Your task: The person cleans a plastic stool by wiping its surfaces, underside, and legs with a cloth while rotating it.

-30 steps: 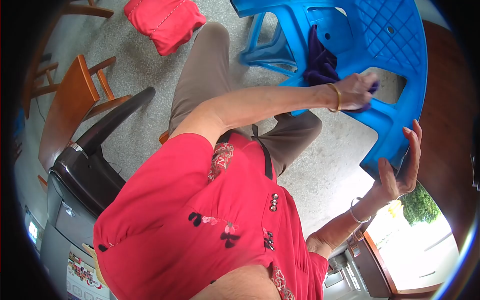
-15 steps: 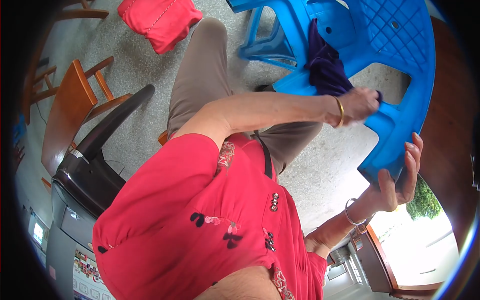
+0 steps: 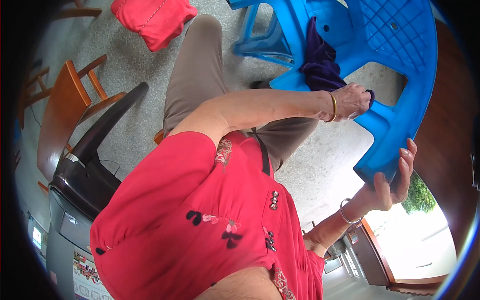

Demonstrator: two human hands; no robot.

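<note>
Smooth, lightly glossy plastic is seen in the blue chair point(image 3: 362, 50), marked with a lattice pattern, while a soft, matt finish is shown by the creased purple cloth point(image 3: 320, 65) draped over the chair's edge and by the red blouse point(image 3: 190, 215), which is set with shiny, metal-looking buttons point(image 3: 274, 200). Polished metal is suggested by the gold-toned bangle point(image 3: 334, 106) and the silver-toned bangle point(image 3: 342, 212). A speckled, stone-like surface is presented by the floor point(image 3: 135, 65), and smooth, varnished wood by the brown chair point(image 3: 62, 120) towards its left edge.
</note>
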